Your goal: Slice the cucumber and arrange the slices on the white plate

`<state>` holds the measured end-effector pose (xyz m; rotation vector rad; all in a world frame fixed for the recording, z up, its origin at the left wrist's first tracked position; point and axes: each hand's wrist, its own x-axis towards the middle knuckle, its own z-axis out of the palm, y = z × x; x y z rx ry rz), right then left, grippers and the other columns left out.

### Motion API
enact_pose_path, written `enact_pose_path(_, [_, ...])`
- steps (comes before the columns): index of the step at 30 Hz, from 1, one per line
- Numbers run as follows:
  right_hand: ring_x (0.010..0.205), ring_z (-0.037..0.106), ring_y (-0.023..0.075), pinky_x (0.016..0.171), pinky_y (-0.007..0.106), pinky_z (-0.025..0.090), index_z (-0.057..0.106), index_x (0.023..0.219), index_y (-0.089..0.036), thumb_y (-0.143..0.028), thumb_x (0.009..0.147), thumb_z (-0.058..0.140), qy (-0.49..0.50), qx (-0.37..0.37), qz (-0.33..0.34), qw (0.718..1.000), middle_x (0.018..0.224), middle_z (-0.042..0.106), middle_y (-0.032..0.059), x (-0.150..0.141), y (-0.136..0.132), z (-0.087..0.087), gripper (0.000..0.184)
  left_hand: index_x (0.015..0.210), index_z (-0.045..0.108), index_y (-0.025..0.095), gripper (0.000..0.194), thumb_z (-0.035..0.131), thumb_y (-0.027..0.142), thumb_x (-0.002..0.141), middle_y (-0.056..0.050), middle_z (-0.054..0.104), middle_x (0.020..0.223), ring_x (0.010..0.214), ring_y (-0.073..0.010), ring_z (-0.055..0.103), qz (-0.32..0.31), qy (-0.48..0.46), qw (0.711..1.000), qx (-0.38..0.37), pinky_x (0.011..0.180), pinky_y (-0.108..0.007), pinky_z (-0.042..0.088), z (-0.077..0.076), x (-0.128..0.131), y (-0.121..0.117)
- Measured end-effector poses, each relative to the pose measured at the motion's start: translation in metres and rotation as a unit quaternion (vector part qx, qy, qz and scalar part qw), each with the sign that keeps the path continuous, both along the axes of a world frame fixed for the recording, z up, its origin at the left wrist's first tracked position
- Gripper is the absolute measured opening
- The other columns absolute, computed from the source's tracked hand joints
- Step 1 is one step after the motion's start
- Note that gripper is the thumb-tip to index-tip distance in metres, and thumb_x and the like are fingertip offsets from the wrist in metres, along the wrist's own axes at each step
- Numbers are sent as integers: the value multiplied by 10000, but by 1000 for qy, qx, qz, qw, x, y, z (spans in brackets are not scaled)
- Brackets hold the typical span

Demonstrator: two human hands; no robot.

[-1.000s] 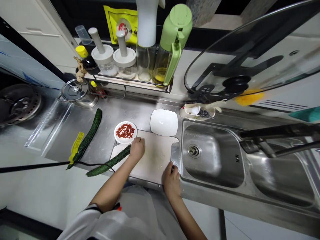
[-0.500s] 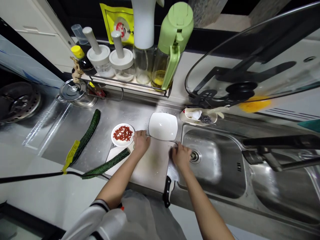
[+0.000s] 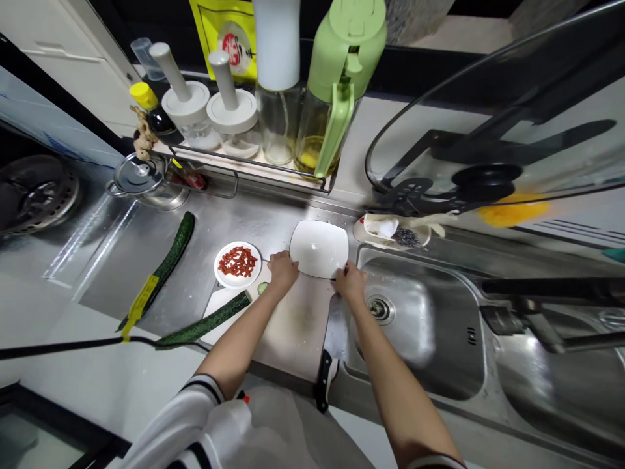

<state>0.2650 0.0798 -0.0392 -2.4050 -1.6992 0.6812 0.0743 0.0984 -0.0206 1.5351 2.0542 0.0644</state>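
A white, rounded-square dish (image 3: 319, 247) sits at the far edge of the pale cutting board (image 3: 288, 332). My left hand (image 3: 284, 271) is at its near left corner, thumb against the rim, fingers partly hidden. At the near right corner my right hand (image 3: 350, 281) has its fingers closed on the rim. A cut cucumber (image 3: 208, 322) lies across the board's left side, with a cucumber slice (image 3: 262, 287) beside my left forearm. Left of that hand is a small white plate (image 3: 219, 276) of chopped red pieces (image 3: 237, 262). A black-handled knife (image 3: 323, 381) lies along the board's right edge.
A whole cucumber (image 3: 176, 251) with a yellow tag (image 3: 141, 301) rests on the steel counter. The sink (image 3: 420, 326) is to the right. Behind stand a lidded pot (image 3: 141, 179), seasoning jars (image 3: 232, 120) and a green-topped oil bottle (image 3: 336, 91). A glass lid (image 3: 488, 130) hangs upper right.
My right hand has moved left and away from me, from the board's right corner to the dish's corner. My left hand has shifted slightly right, nearer the dish.
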Motion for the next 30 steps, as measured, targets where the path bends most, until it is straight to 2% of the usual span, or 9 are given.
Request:
enact_pose_path(7, [841, 512, 201, 827, 313, 319, 596, 1097, -97, -252, 815, 394, 26, 24, -7, 999, 838, 644, 84, -2, -10, 19, 380, 1081, 570, 131, 310, 547, 312, 830, -131, 609, 1087, 1105, -295, 471, -4, -3, 1000, 19, 865, -368, 349, 19, -6, -7])
enact_pose_path(12, [895, 495, 215, 802, 307, 326, 579, 1123, -146, -271, 813, 447, 46, 40, 6, 998, 856, 640, 66, -8, -46, 34, 359, 1095, 574, 111, 333, 550, 315, 832, -129, 619, 1064, 1089, -291, 488, -15, -13, 999, 44, 920, -379, 346, 27, -20, -43])
enact_pose_path(15, [937, 473, 237, 780, 308, 334, 567, 1124, -159, -315, 825, 472, 29, 36, 18, 999, 878, 629, 69, -13, -80, 36, 351, 1125, 560, 141, 332, 568, 274, 821, -111, 616, 1057, 1084, -269, 497, -27, -30, 997, 65, 925, -373, 360, 23, -31, -75])
enact_pose_path(21, [1058, 445, 279, 762, 323, 361, 537, 1148, -142, -365, 864, 464, -4, -37, 25, 999, 967, 619, 96, -27, -139, 31, 368, 1096, 561, 149, 306, 576, 285, 821, -104, 599, 1030, 1039, -265, 511, -51, -32, 995, 76, 911, -381, 390, 6, -47, -132])
enact_pose_path(25, [1117, 427, 294, 761, 344, 378, 480, 1242, -108, -370, 882, 462, -35, -75, 18, 996, 1056, 611, 135, -33, -158, 29, 446, 1104, 557, 142, 308, 567, 281, 830, -103, 607, 1020, 1029, -255, 508, -62, -34, 995, 65, 892, -369, 402, 1, -49, -152])
enact_pose_path(30, [1150, 408, 310, 774, 366, 384, 462, 1275, -93, -387, 898, 446, -66, -103, 28, 992, 1103, 604, 166, -37, -168, 31, 479, 1100, 557, 165, 287, 559, 269, 832, -97, 610, 1022, 1023, -253, 517, -58, -42, 996, 48, 860, -368, 406, 2, -49, -163])
